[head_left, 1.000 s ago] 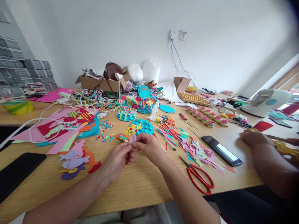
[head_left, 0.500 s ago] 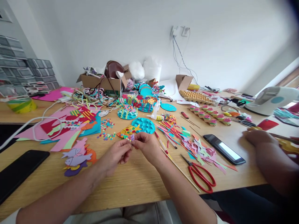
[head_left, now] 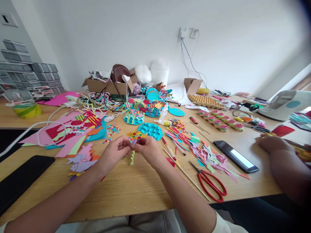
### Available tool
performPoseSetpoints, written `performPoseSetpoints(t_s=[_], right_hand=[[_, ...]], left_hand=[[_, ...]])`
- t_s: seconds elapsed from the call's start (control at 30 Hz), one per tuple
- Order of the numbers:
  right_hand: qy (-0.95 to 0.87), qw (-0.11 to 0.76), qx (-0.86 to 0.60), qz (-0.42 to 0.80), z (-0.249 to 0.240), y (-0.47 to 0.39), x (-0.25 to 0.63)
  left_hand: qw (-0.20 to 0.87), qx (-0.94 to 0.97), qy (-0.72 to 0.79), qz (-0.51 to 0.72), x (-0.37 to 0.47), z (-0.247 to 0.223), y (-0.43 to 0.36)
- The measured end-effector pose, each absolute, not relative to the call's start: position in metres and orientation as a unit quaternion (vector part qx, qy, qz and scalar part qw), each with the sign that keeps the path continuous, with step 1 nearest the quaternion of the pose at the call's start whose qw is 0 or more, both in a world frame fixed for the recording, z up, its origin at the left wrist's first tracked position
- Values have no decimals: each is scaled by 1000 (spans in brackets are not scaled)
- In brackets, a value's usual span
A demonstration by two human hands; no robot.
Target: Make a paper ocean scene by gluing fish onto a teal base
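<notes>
My left hand [head_left: 118,149] and my right hand [head_left: 148,149] meet above the table, thumbs and fingertips pinched together on a small purple paper piece [head_left: 133,141]. Part of that piece is hidden by the fingers. Just behind it shows a yellow paper fish [head_left: 136,134] with coloured spots; whether the fingers touch it I cannot tell. Below my hands is a curled light green strip [head_left: 132,158]. A blue disc [head_left: 155,132] with round bumps lies beyond my right hand. Lilac and orange paper fish [head_left: 82,165] are piled beside my left forearm.
Red-handled scissors [head_left: 212,183] and a thin stick [head_left: 187,176] lie right of my right forearm. Farther right are paper scraps [head_left: 209,155], a phone [head_left: 234,157] and another person's arm [head_left: 283,161]. A dark phone [head_left: 24,178] lies left. A glue bottle [head_left: 165,122] stands behind.
Both hands have risen slightly and moved away from me, still pinching the purple piece. The green curled strip and a red scrap by my right forearm now show. The view has shifted slightly.
</notes>
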State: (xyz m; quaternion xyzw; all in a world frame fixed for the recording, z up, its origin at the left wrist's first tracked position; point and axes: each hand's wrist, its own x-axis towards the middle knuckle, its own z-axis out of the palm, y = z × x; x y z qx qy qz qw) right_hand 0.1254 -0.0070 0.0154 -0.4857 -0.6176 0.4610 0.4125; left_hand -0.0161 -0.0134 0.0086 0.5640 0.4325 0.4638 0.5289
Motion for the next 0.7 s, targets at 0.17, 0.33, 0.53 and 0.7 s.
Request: performPoseSetpoints(t_s=[0.17,0.33,0.53,0.7], right_hand=[[-614,414,-493,456,14,-8,123],[-679,361,-509,387,26,-13,141],[-739,92,-657,116,37,-32,201],[-756,10,-643,123,22,-43,215]], left_hand=[[600,474,433,477,-15,6,-19],[619,455,450,456,-24,8,-19],[597,476,514,390,-51,4,-18],[537,546,559,318,-63,3,-13]])
